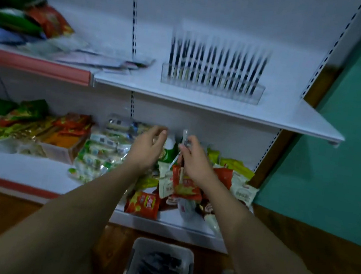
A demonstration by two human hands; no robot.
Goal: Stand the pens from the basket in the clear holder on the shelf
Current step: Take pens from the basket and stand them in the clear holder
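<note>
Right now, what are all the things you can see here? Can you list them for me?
clear holder: one, see-through, on the upper white shelf
pens in holder: many, dark, standing in a row, too blurred to count
basket: one, grey, on the wooden floor, dark pens inside
snack packets: many, red, green, yellow and white, on the lower shelf
packets and papers: several, upper left shelf
pen: one, held upright
left hand: fingers loosely curled, holding nothing
right hand: grips the pen

Standing pens (pixel 215 66) motion-blurred.
</note>
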